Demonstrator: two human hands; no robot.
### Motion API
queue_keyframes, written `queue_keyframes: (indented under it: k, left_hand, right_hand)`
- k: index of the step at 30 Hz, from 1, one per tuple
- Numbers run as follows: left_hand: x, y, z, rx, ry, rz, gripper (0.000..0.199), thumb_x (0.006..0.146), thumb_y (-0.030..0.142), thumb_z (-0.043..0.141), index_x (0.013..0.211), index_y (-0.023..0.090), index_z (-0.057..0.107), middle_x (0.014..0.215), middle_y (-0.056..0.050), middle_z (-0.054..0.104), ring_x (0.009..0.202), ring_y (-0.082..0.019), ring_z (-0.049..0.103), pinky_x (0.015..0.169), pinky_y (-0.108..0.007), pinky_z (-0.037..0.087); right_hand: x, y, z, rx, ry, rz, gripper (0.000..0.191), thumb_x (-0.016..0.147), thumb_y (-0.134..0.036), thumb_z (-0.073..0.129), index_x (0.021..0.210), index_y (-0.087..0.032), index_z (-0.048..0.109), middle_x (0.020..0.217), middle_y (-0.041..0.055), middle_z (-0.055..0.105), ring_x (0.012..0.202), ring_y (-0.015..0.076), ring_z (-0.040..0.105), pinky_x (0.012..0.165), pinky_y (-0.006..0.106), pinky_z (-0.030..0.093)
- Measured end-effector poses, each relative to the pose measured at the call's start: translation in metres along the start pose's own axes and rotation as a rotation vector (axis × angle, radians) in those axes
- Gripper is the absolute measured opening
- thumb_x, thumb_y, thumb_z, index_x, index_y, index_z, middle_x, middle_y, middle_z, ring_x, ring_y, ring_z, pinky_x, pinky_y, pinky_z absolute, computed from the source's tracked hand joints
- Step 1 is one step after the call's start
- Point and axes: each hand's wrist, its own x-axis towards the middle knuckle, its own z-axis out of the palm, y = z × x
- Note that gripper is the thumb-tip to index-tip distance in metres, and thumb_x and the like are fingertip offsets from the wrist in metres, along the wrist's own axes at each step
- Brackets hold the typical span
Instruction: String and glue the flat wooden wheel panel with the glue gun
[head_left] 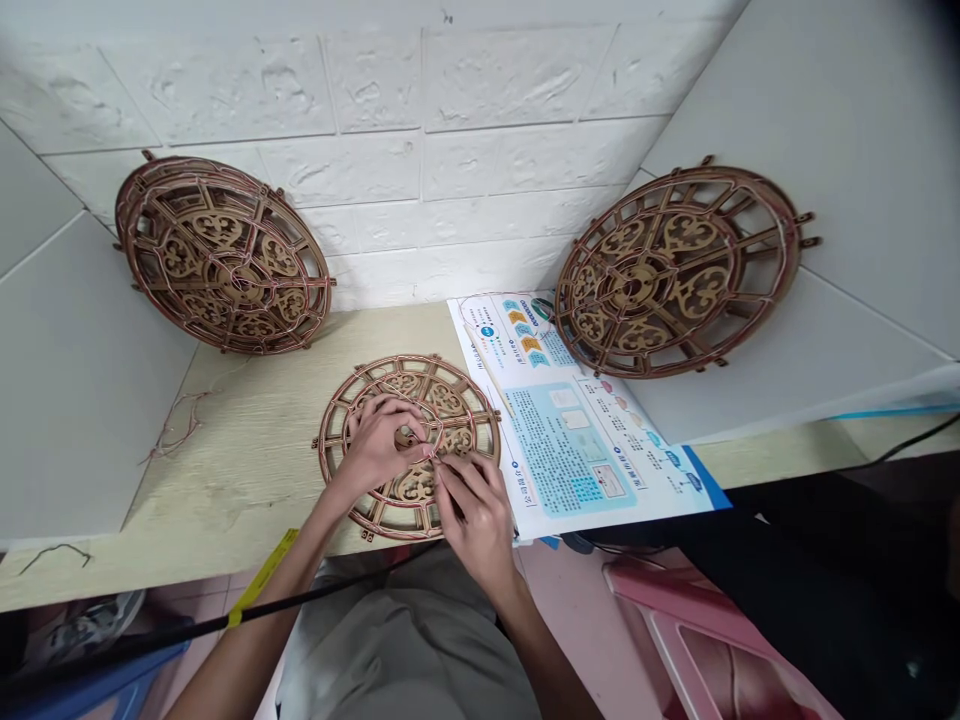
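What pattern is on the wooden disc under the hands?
The wooden disc shows spoked rings with scrollwork cutouts; head view.

No word can I really read from here. The printed paper sheet [577,420] on the table [255,480], just beside the wooden fretwork disc [450,400], carries many lines and small coloured labels, but all are too small to read.

Free room: bare desk [247,470] L of the flat wooden wheel [469,420], only thin wire scraps [178,425] there. R hand [472,515] has instruction leaflet [577,440] just beside it. Open gap fwd, btwn L leaning wheel [223,255] & R leaning wheel [679,270], up to white brick wall [450,160].
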Motion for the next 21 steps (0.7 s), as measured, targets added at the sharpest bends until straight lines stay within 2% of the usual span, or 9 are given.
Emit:
queue_keyframes:
  k: [11,21]
  left_hand:
    - [0.0,0.003,-0.003,-0.003,-0.023,-0.013,0.005,0.081,0.029,0.076,0.083,0.025,0.074,0.127,0.0,0.066,0.137,-0.032,0.04,0.113,-0.057,0.025]
    - [0.0,0.003,0.008,0.034,0.096,-0.017,0.012,0.078,0.032,0.08,0.077,0.024,0.071,0.121,0.001,0.069,0.132,-0.03,0.044,0.109,-0.052,0.026]
  right_hand:
    - [0.001,0.0,0.0,-0.006,-0.012,-0.012,0.019,0.094,-0.007,0.058,0.106,-0.018,0.068,0.104,0.009,0.072,0.099,0.0258,0.055,0.084,0.043,0.052]
    - [0.002,0.0,-0.001,0.006,-0.019,0.012,0.022,0.095,-0.008,0.056,0.107,-0.02,0.07,0.105,0.0083,0.072,0.098,0.0259,0.057,0.083,0.043,0.052]
